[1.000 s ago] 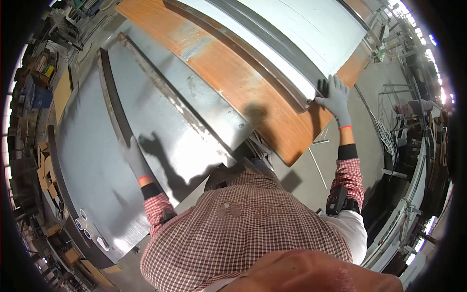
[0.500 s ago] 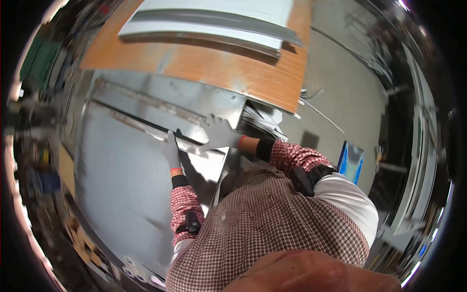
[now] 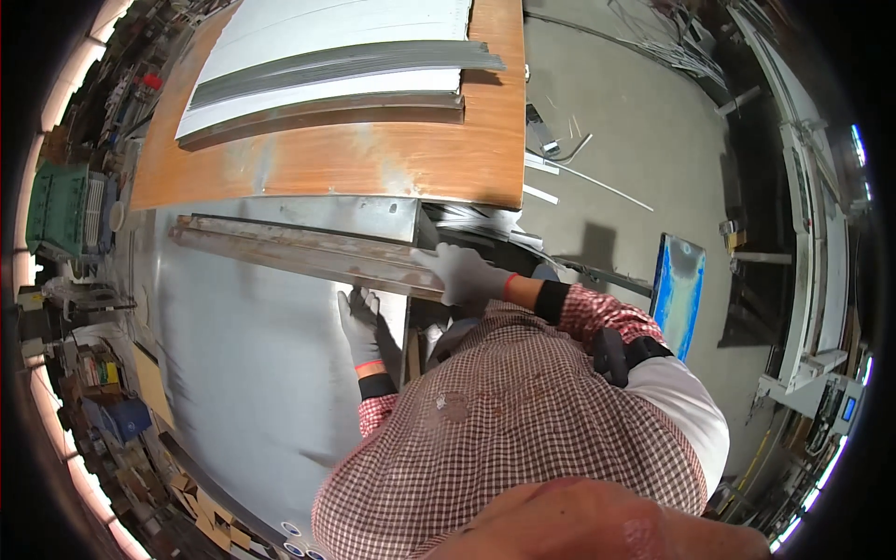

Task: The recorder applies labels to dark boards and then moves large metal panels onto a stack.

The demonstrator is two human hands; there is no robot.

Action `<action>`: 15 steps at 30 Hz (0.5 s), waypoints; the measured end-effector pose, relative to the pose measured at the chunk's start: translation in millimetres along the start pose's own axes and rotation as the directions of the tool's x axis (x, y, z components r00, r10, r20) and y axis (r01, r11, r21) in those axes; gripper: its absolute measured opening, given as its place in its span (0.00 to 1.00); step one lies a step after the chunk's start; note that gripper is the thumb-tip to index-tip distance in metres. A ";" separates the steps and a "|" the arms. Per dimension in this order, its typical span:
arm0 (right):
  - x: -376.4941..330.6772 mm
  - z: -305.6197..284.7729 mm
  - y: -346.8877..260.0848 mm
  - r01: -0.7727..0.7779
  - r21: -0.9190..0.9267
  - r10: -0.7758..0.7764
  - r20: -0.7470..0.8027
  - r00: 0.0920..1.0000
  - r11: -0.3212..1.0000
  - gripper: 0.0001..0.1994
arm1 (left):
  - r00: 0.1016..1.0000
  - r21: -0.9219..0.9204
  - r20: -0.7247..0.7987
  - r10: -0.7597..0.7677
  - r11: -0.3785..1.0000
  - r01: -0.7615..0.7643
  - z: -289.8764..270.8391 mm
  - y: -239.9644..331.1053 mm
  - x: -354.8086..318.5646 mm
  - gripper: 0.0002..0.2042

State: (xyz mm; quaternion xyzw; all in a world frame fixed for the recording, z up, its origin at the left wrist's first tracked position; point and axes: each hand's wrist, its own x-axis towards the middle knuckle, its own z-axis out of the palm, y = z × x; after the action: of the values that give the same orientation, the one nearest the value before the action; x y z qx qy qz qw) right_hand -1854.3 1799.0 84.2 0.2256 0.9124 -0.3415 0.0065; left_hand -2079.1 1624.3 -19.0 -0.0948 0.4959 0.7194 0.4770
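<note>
A long, worn metal bar (image 3: pixel 308 258) with rusty patches lies slantwise across the grey sheet-metal tabletop (image 3: pixel 252 364). My right hand (image 3: pixel 469 276), in a grey glove, is closed round the bar's right end by the table's edge. Just on the near side of the bar, my gloved left hand (image 3: pixel 360 329) is held low over the sheet metal with its fingers apart and nothing in them. Whether its fingertips touch the bar I cannot tell.
Beyond stands an orange wooden table (image 3: pixel 355 168) bearing white sheets (image 3: pixel 345 23) and a stack of grey metal strips (image 3: pixel 345 67). White offcuts (image 3: pixel 476 222) lie by its near right corner. A blue-edged panel (image 3: pixel 679 294) stands on the right.
Two bar lengths that lay apart now sit close together. My right hand went from spread fingers to gripping the bar's end. My left hand drew back toward me from the bar.
</note>
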 end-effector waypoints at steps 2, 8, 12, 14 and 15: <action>-31.2 -20.2 28.4 -0.017 0.069 0.019 -0.017 1.000 0.997 0.41 | 0.959 -0.227 0.283 0.001 0.972 0.066 45.0 -14.6 -5.1 0.34; -159.8 -172.6 73.9 0.050 -0.070 -0.042 0.111 0.993 0.996 0.37 | 0.826 -0.398 -0.054 0.561 0.747 -0.533 115.5 -71.0 22.0 0.36; -220.8 -248.1 143.8 0.066 -0.118 -0.060 0.052 0.997 0.991 0.34 | 0.816 -0.452 -0.052 0.576 0.715 -0.533 236.5 -112.8 -15.8 0.33; -244.5 -275.2 183.5 0.060 -0.109 -0.055 0.054 0.997 0.992 0.33 | 0.819 -0.581 0.045 0.572 0.682 -0.444 283.1 -134.5 -15.2 0.30; -255.9 -285.2 206.6 0.067 -0.148 -0.068 0.003 0.998 0.987 0.33 | 0.815 -0.640 0.092 0.572 0.661 -0.392 302.9 -144.7 -13.1 0.29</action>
State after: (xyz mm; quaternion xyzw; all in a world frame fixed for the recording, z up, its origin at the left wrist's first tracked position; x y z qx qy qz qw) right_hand -1498.0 2010.7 217.2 0.1938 0.9423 -0.2727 0.0106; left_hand -1857.3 1867.7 47.4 0.0020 0.1777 0.9439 0.2784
